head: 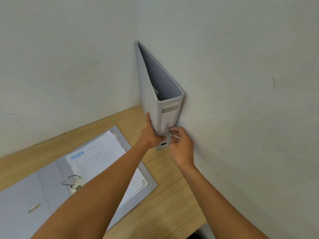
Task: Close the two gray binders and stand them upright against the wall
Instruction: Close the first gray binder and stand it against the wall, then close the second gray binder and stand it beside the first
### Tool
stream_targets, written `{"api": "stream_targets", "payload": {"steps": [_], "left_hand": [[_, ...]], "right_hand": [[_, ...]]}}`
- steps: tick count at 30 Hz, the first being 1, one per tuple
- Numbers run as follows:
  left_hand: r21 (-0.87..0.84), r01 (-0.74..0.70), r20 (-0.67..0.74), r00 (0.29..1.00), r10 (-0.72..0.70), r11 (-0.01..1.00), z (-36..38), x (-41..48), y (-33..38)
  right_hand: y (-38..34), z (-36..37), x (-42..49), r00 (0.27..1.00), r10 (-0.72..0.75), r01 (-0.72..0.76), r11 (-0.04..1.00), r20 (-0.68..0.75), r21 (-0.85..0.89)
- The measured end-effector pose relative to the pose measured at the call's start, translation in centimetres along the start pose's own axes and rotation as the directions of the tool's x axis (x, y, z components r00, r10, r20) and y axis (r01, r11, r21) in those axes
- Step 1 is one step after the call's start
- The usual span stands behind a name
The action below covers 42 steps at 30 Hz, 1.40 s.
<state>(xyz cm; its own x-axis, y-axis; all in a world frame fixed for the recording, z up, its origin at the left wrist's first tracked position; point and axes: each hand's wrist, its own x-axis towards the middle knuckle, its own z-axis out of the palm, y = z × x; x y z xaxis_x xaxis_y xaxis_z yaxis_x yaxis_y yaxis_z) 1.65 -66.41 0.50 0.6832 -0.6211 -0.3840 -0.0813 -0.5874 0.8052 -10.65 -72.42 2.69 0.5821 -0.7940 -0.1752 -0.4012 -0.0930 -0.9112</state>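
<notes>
A closed gray binder point(151, 94) stands upright on the wooden table, its far cover against the right wall point(241, 83) and its labelled spine facing me. My left hand point(151, 135) grips its near cover and lower spine. My right hand point(181, 145) has its fingertips on the spine's right edge, fingers loosely curled. A second gray binder point(43, 190) lies open and flat at the left, with white papers point(98, 163) on its right half and its metal ring mechanism point(72, 181) exposed. My left forearm crosses over it.
The wooden table point(172, 195) sits in a corner formed by two pale walls. Its front edge runs at the lower right, with a dark gap below it.
</notes>
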Motion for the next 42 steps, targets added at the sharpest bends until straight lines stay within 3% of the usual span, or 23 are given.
{"api": "stream_targets", "payload": {"steps": [14, 20, 24, 32, 38, 42], "left_hand": [[0.053, 0.060, 0.026, 0.998, -0.062, 0.997, -1.3, -2.0, -1.9], [-0.020, 0.008, -0.118, 0.993, -0.010, 1.000, -5.6, -7.2, -4.3], [-0.134, 0.043, -0.240, 0.968, -0.074, 0.990, -9.2, -12.5, -8.1], [-0.388, 0.216, -0.362, 0.858, -0.364, 0.896, -16.9, -26.0, -21.5], [-0.517, 0.362, -0.401, 0.698, -0.593, 0.776, -20.9, -35.9, -32.6], [-0.582, 0.421, -0.442, 0.555, -0.705, 0.696, -22.0, -40.0, -37.5]], "right_hand": [[-0.3, -0.1, -1.0, 1.000, 0.005, -0.006, 1.000, 0.026, 0.020], [-1.8, 2.1, -3.3, 0.993, -0.025, 0.025, 1.000, 0.116, 0.004], [-2.6, 6.1, -6.5, 0.963, -0.050, 0.060, 0.998, 0.266, -0.030], [-2.3, 17.6, -16.7, 0.772, 0.010, 0.096, 0.987, 0.635, -0.132], [-0.3, 25.5, -24.4, 0.621, 0.141, 0.153, 0.943, 0.771, -0.295], [1.1, 28.9, -28.0, 0.565, 0.183, 0.198, 0.916, 0.804, -0.348]]}}
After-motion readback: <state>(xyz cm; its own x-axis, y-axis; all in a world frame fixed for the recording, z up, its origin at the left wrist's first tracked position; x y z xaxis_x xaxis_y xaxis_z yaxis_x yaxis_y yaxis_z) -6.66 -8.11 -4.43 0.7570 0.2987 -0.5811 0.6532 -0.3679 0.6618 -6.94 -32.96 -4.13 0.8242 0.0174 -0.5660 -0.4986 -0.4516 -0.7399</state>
